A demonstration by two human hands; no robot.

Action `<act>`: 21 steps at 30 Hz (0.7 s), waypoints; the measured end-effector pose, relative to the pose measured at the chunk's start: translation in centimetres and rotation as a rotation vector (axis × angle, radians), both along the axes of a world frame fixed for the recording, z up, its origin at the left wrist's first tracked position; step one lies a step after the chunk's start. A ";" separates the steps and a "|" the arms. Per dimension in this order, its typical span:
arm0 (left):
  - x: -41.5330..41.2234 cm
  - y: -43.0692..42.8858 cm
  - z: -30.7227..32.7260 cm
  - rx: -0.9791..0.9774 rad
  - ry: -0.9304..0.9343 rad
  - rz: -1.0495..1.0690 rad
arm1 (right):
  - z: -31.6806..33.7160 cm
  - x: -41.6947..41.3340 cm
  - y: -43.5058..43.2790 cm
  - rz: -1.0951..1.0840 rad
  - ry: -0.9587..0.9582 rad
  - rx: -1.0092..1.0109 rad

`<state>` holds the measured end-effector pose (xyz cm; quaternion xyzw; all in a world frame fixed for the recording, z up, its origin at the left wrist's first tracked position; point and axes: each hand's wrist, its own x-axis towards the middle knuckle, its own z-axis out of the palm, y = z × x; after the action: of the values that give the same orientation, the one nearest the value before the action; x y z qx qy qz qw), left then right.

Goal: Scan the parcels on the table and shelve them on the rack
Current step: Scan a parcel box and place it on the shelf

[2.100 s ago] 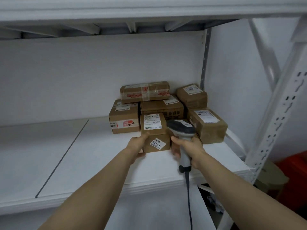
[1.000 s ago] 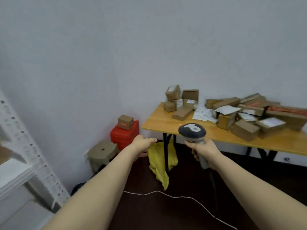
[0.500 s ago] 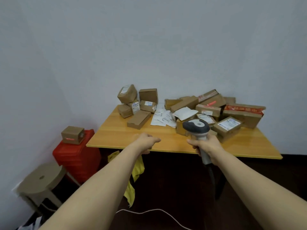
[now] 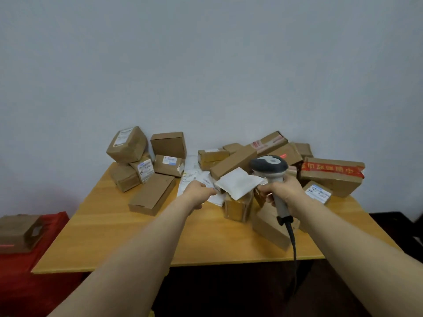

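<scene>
Wooden table (image 4: 137,236) supports all items. Left hand (image 4: 199,192) hovers, fingers loosely curled and empty, tips just beside a white packet (image 4: 238,183). Right hand (image 4: 285,191) grips the scanner (image 4: 269,167) handle. Brown parcels (image 4: 233,160) lie piled beyond the fingers.

A plain pale blue-grey wall (image 4: 206,65) fills the upper half of the frame; in the lower left corner stands a red container (image 4: 27,282), cut off by the frame edge; on its top sits a brown cardboard box (image 4: 16,232) with a cut-out opening in the side facing right; a thin red line of light lies across the box's near left face; dark floor (image 4: 229,294) shows along the bottom centre; at the right edge a black object (image 4: 407,227) is too dim to identify.
</scene>
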<state>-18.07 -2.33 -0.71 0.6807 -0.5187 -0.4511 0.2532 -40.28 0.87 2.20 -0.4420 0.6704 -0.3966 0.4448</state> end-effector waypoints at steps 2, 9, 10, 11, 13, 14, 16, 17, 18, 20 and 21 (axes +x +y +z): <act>0.1 -5.0 -0.4 0.004 -0.018 -0.029 | -0.2 0.7 -4.2 -0.046 -0.026 0.054; -1.7 -18.4 -2.3 -0.023 -0.128 -0.141 | -1.5 1.7 -14.8 -0.141 0.015 0.144; -2.2 -19.4 -2.9 -0.032 -0.145 -0.158 | -1.7 1.6 -15.5 -0.145 0.020 0.154; -2.8 -20.7 -3.6 -0.027 -0.171 -0.171 | -2.1 1.4 -16.5 -0.151 0.021 0.168; -3.9 -22.9 -5.0 -0.027 -0.233 -0.171 | -2.6 0.8 -18.0 -0.143 0.015 0.191; -4.4 -23.8 -5.7 -0.035 -0.269 -0.168 | -2.9 0.5 -18.7 -0.139 0.008 0.203; -5.5 -25.6 -6.9 -0.070 -0.370 -0.200 | -3.2 -0.3 -19.9 -0.145 -0.017 0.227; -6.1 -26.5 -7.6 -0.090 -0.425 -0.230 | -3.4 -0.7 -20.4 -0.152 -0.030 0.236; -6.6 -27.2 -8.2 -0.114 -0.471 -0.255 | -3.6 -0.9 -20.8 -0.159 -0.044 0.244; -7.5 -28.4 -9.3 -0.138 -0.543 -0.289 | -3.9 -1.4 -21.5 -0.171 -0.069 0.259; -7.9 -28.9 -9.7 -0.134 -0.573 -0.301 | -4.0 -1.6 -21.7 -0.173 -0.079 0.267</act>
<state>-25.94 -31.19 -10.38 0.6775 -0.6922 -0.2383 0.0718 -41.85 -20.82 -1.77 -0.3038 0.7347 -0.3579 0.4896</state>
